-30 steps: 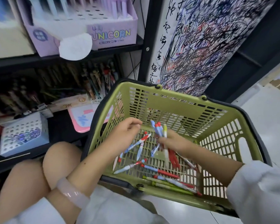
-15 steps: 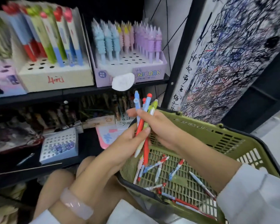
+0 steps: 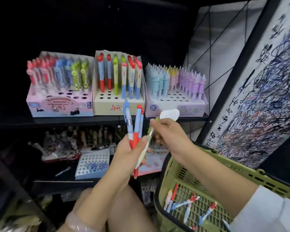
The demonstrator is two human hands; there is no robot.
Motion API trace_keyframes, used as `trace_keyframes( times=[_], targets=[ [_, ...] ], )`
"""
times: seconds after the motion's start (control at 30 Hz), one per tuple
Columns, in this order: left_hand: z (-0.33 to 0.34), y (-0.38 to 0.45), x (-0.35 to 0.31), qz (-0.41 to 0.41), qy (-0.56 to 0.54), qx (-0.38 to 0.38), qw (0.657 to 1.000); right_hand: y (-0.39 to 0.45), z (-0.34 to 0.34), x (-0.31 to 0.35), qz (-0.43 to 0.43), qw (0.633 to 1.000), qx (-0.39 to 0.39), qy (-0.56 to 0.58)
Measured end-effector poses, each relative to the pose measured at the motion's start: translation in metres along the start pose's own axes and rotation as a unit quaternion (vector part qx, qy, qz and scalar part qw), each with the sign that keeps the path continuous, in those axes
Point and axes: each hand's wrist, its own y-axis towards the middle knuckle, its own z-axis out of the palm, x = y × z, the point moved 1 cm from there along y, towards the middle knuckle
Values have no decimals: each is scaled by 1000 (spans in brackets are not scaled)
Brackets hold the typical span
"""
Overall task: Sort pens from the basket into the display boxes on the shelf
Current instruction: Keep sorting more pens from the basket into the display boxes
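Holding a bundle of red-and-blue pens (image 3: 134,129) upright, my left hand (image 3: 127,156) keeps its grip curled round their lower barrels. My right hand (image 3: 167,133) pinches the green-topped pen (image 3: 148,139) at the bundle's right edge. Behind them, on the shelf (image 3: 74,119), stands the cream display box (image 3: 118,104); the green basket (image 3: 208,164) sits lower right.

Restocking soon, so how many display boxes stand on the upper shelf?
3, side by side: the pink box on the left, the cream box in the middle, the purple unicorn box on the right. Others may sit beyond the frame.
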Motion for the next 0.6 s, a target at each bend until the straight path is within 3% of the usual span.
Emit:
trace_keyframes(
  times=[0.17,0.33,0.43,0.6],
  targets=[
    [-25,0,-7,14,20,-30,999,12,24,17,16,998,60,9],
    [-45,-1,-22,12,-28,-34,999,16,50,28,-3,985,146,88],
    [-59,-1,-28,10,3,-75,997,17,63,35,8,980,150,128],
    [-76,5,-32,7,23,-112,993,23,83,53,-14,992,122,20]
  ],
)
